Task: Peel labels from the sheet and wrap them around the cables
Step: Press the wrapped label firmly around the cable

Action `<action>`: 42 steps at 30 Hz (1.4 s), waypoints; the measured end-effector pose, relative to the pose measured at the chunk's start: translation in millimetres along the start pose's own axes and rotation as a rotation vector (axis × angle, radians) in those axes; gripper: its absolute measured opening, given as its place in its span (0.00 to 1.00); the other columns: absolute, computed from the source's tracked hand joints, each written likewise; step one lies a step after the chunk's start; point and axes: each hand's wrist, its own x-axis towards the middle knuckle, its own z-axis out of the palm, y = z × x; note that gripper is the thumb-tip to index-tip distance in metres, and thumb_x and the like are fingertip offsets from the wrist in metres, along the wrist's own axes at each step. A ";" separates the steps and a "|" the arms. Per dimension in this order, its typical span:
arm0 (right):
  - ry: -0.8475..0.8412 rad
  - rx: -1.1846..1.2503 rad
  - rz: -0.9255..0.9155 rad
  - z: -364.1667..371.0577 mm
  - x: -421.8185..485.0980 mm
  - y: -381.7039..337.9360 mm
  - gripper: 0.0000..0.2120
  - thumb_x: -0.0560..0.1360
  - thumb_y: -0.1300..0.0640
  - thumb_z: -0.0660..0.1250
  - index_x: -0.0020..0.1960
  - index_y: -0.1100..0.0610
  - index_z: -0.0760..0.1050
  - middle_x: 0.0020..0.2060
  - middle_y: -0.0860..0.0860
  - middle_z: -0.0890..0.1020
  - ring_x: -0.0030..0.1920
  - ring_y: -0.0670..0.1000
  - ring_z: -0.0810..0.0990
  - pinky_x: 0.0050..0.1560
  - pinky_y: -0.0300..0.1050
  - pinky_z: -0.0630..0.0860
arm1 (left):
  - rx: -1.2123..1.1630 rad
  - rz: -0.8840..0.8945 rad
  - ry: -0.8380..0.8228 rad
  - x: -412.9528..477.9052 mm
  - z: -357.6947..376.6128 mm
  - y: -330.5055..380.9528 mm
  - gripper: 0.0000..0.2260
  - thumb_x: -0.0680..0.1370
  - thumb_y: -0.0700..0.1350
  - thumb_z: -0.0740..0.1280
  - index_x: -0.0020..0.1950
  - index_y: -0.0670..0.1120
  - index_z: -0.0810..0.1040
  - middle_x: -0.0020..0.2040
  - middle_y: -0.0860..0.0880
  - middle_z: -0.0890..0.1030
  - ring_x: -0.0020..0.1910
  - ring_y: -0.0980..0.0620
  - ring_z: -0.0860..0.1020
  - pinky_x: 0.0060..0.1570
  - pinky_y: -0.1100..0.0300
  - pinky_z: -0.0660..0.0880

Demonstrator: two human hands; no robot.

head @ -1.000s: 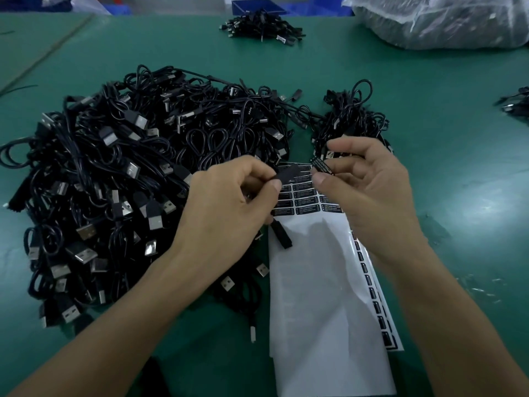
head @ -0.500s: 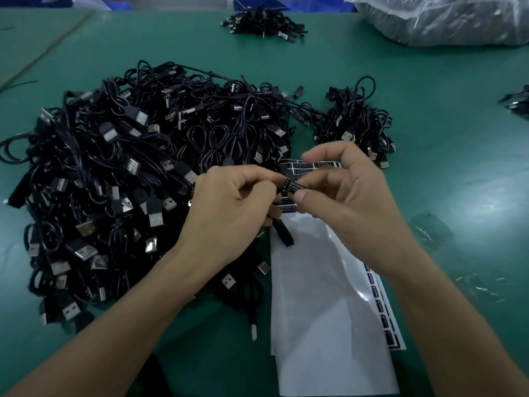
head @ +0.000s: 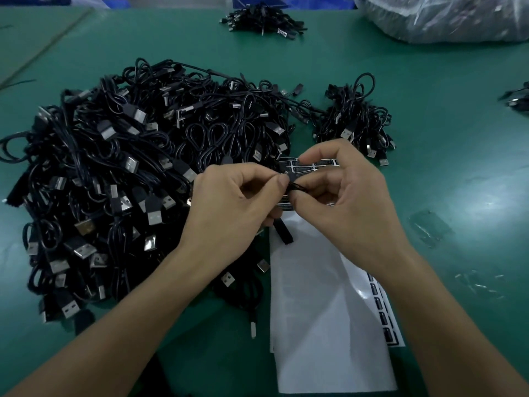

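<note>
Both hands meet above the top of the white label sheet (head: 320, 305). My left hand (head: 229, 202) pinches a black cable (head: 283, 232) whose connector end hangs down below the fingers. My right hand (head: 343, 196) pinches a small black label (head: 292, 187) against that cable between thumb and forefinger. Rows of black labels (head: 312, 163) show on the sheet behind my fingers, and a strip of them (head: 382, 310) runs along its right edge. A large heap of black USB cables (head: 128, 173) lies left of the hands.
A smaller bundle of cables (head: 357, 121) lies behind my right hand. Another cable pile (head: 263, 20) sits at the far edge, by a clear plastic bag (head: 446, 18) at the far right. More cables (head: 518, 98) reach in from the right. The mat (head: 458, 156) is green.
My right hand has carried the peeled label from above the sheet's top over to the cable in my left hand. Thumbs and forefingers now press together around it.
</note>
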 end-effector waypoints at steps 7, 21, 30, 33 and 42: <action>0.155 -0.062 0.160 3.8 -2.1 -1.5 0.16 0.64 0.46 0.79 0.45 0.44 0.75 0.39 0.41 0.84 0.34 0.42 0.83 0.36 0.35 0.77 | -0.172 -0.109 0.112 1.0 3.4 3.1 0.07 0.80 0.43 0.70 0.43 0.49 0.85 0.35 0.48 0.85 0.31 0.53 0.83 0.32 0.61 0.80; 0.182 0.477 0.406 20.7 -4.8 -10.9 0.07 0.74 0.60 0.74 0.37 0.55 0.83 0.31 0.48 0.81 0.28 0.43 0.73 0.24 0.34 0.65 | -0.226 -0.114 0.079 -0.3 3.4 6.1 0.07 0.79 0.44 0.70 0.43 0.47 0.86 0.36 0.48 0.85 0.32 0.53 0.82 0.32 0.62 0.80; 0.252 0.475 0.380 22.2 -3.8 -9.0 0.14 0.80 0.59 0.67 0.37 0.52 0.81 0.30 0.46 0.78 0.30 0.43 0.72 0.28 0.36 0.68 | -0.116 -0.031 -0.017 -2.3 5.3 0.6 0.10 0.77 0.39 0.73 0.51 0.54 0.84 0.39 0.52 0.87 0.37 0.51 0.85 0.37 0.58 0.80; 0.272 0.386 0.342 23.6 -3.9 -5.6 0.11 0.83 0.59 0.63 0.43 0.56 0.79 0.31 0.47 0.77 0.32 0.46 0.71 0.30 0.39 0.70 | -0.072 -0.014 -0.048 -3.6 7.0 0.6 0.14 0.76 0.38 0.73 0.54 0.56 0.83 0.39 0.52 0.87 0.38 0.50 0.86 0.42 0.45 0.83; 0.282 0.342 0.245 23.9 -3.3 -5.2 0.10 0.83 0.59 0.63 0.44 0.56 0.77 0.31 0.44 0.79 0.34 0.42 0.79 0.35 0.33 0.76 | 0.031 -0.017 -0.011 -5.9 7.5 4.9 0.21 0.74 0.42 0.76 0.60 0.59 0.74 0.38 0.57 0.86 0.37 0.57 0.85 0.43 0.56 0.81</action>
